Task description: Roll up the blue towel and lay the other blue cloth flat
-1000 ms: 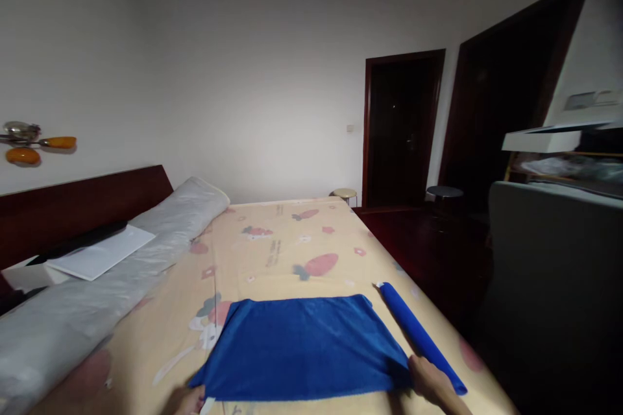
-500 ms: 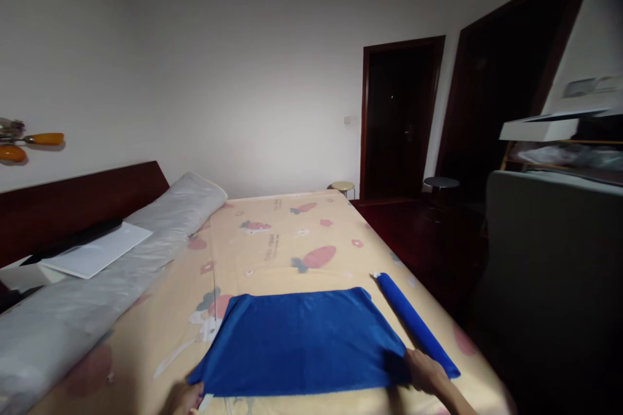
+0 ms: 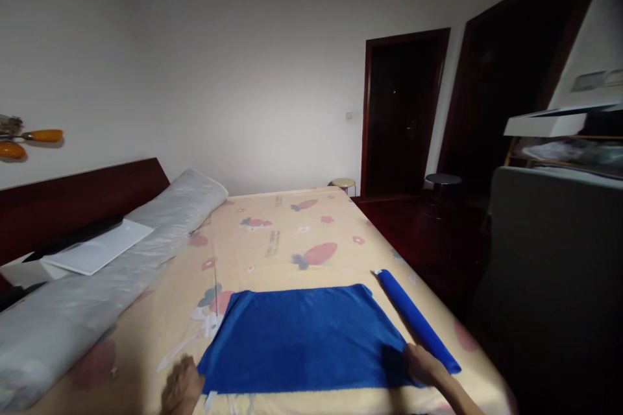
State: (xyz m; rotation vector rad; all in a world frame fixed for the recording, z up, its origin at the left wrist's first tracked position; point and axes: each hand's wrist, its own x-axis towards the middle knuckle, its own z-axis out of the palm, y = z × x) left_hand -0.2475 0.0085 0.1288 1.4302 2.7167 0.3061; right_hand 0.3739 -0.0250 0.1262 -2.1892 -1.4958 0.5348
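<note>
Two hands on the bed: the left hand [image 3: 182, 390] at seven o'clock, the right hand [image 3: 419, 364] at five. One flat blue towel [image 3: 302, 337], one rolled blue towel [image 3: 417, 320] at four o'clock. One bed [image 3: 292, 233], one long grey bolster [image 3: 97, 285] at nine, one white sheet of paper [image 3: 97, 253]. Two stools [image 3: 343, 183] [image 3: 442, 179] and two dark doorways [image 3: 403, 110] [image 3: 506, 84] at one o'clock.

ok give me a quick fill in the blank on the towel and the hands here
1. The flat towel spread on the bed is ____ in colour.
2. The rolled towel lies to the ____ of the flat towel.
3. The right hand rests at the flat towel's near ____ corner.
4. The left hand is at its near ____ corner.

Missing words: blue; right; right; left
</note>
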